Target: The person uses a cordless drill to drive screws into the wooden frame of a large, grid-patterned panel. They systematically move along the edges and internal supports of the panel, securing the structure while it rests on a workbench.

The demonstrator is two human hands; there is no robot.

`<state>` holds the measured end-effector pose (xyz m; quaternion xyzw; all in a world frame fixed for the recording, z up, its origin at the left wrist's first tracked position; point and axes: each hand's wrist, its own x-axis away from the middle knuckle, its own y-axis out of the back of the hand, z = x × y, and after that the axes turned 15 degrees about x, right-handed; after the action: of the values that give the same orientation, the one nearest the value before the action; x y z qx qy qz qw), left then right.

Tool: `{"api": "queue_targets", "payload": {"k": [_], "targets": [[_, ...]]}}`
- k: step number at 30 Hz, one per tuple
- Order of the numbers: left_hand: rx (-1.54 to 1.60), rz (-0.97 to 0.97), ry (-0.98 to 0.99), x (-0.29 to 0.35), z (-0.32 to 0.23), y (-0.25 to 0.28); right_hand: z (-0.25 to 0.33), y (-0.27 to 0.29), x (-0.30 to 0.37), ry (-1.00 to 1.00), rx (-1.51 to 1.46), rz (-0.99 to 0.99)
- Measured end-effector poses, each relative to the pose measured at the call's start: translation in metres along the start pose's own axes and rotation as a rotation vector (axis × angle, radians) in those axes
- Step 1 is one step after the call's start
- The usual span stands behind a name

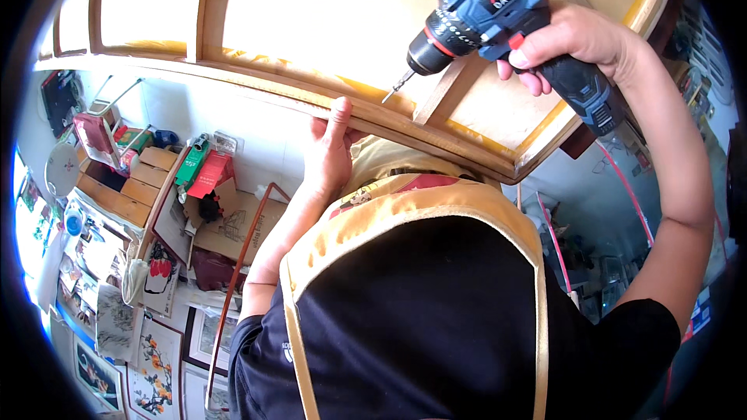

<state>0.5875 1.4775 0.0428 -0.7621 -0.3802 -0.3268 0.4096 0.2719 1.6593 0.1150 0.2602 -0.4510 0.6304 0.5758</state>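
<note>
My right hand (572, 42) is wrapped round the grip of a blue and black cordless drill (498, 3). A thin drill bit (398, 85) sticks out of its chuck and slants down to the left, its tip close to the wooden frame (272, 85) near its front rail; whether it touches I cannot tell. My left hand (333, 144) grips that front rail from the near side, thumb on top and fingers partly hidden underneath. Slats cross the frame over a pale panel, with yellow strips along its inner edges.
Left of me stand a wooden drawer cabinet (128, 190), a cardboard box (233, 225), red and green boxes (210, 175) and framed pictures (156, 365). A thin reddish-brown rod (237, 284) slants beside my left arm. Red-edged panels (556, 245) stand on the right.
</note>
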Motion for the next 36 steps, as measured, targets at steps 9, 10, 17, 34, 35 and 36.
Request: {"api": "queue_targets", "payload": {"k": [9, 10, 17, 34, 35, 36], "targets": [[-0.139, 0.015, 0.079, 0.001, -0.008, 0.002, 0.044, 0.012, -0.030, -0.139, 0.114, 0.072], [-0.135, 0.020, 0.082, 0.001, -0.008, 0.002, 0.045, 0.012, -0.031, -0.142, 0.109, 0.079], [-0.169, 0.014, 0.109, 0.001, -0.009, 0.007, 0.064, 0.009, -0.039, -0.212, 0.069, 0.066], [-0.354, 0.044, 0.106, -0.001, -0.008, 0.012, 0.074, 0.012, -0.050, -0.339, 0.167, 0.141], [-0.374, 0.040, 0.108, -0.001, -0.007, 0.016, 0.074, 0.012, -0.051, -0.340, 0.172, 0.150], [-0.392, 0.041, 0.108, -0.002, -0.006, 0.017, 0.073, 0.013, -0.052, -0.340, 0.177, 0.161]]}}
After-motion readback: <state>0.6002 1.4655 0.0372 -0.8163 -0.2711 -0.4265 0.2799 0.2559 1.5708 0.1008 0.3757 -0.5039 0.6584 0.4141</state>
